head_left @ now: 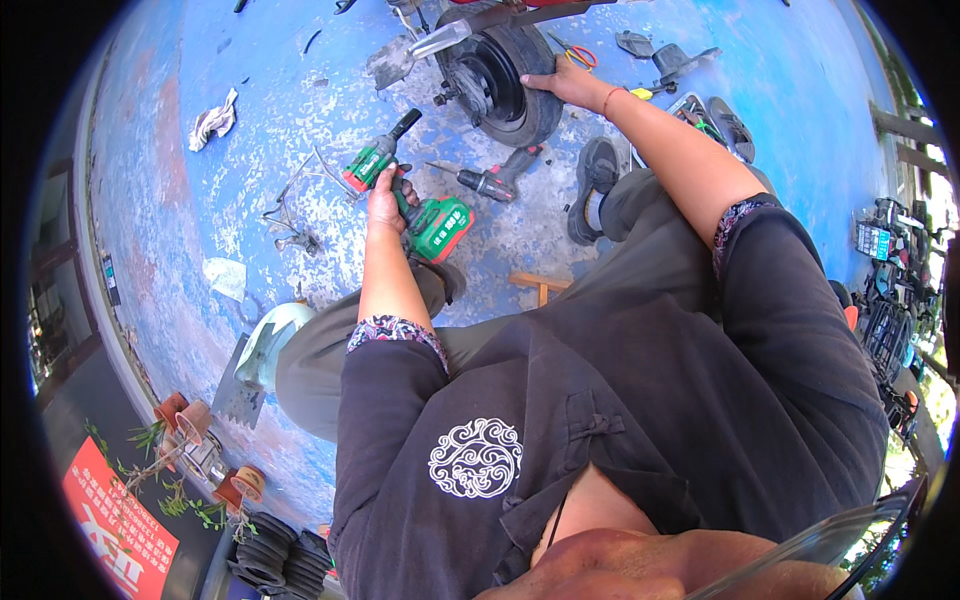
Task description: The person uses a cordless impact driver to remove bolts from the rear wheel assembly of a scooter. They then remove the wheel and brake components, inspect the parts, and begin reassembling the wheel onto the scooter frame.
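My left hand (385, 207) is closed round the handle of a green and red cordless impact wrench (440, 228). Its long black socket (405, 123) points toward the wheel but stands apart from it. My right hand (568, 84) grips the right side of the black tyre (541, 112), thumb on the sidewall; some of its fingers are hidden. The wheel has a black rim (497, 75) and is mounted on a vehicle at the top edge, tilted in view. On the floor below it lies a dark cordless drill (494, 182) with a long bit.
Orange-handled pliers (580, 55), dark parts (672, 60) and a tool tray (692, 112) lie right of the wheel. Loose cables (300, 190), a rag (213, 120) and a light scrap (226, 277) are on the worn blue floor at left. Potted plants (195, 420) stand lower left.
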`<state>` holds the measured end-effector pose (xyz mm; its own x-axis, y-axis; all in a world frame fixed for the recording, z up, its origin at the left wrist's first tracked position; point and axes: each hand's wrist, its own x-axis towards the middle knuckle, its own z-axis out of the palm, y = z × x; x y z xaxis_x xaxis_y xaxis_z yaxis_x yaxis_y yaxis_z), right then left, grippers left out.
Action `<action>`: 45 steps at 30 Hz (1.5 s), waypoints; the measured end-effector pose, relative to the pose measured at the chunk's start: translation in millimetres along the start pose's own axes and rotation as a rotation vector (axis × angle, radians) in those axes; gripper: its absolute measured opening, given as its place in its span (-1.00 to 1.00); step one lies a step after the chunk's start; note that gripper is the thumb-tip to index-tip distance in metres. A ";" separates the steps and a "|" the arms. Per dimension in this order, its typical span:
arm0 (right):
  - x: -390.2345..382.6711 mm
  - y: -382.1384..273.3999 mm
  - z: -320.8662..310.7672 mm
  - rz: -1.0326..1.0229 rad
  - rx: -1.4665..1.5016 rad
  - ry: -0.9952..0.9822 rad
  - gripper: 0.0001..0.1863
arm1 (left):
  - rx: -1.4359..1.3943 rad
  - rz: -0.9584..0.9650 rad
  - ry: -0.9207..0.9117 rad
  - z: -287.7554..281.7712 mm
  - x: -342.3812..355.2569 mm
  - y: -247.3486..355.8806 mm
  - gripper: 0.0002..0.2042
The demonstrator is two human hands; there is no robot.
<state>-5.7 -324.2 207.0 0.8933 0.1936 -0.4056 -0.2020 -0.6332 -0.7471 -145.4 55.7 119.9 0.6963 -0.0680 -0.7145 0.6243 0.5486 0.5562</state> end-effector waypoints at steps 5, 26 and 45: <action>-5.1 -6.0 4.4 0.001 0.016 0.036 -0.04 | -0.032 -0.036 -0.089 5.8 -1.6 1.9 -0.68; 21.9 32.6 11.5 -0.045 0.066 0.035 -0.07 | 0.065 -0.304 -0.202 12.6 17.6 56.1 -0.66; 27.6 38.3 22.1 -0.072 -0.021 0.062 -0.06 | 0.251 -0.244 -0.189 -16.5 36.7 60.5 -0.85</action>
<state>2.4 -326.6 155.5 0.9284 0.1927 -0.3178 -0.1289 -0.6350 -0.7617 -88.0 100.2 120.4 0.5548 -0.3359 -0.7612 0.8305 0.2785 0.4824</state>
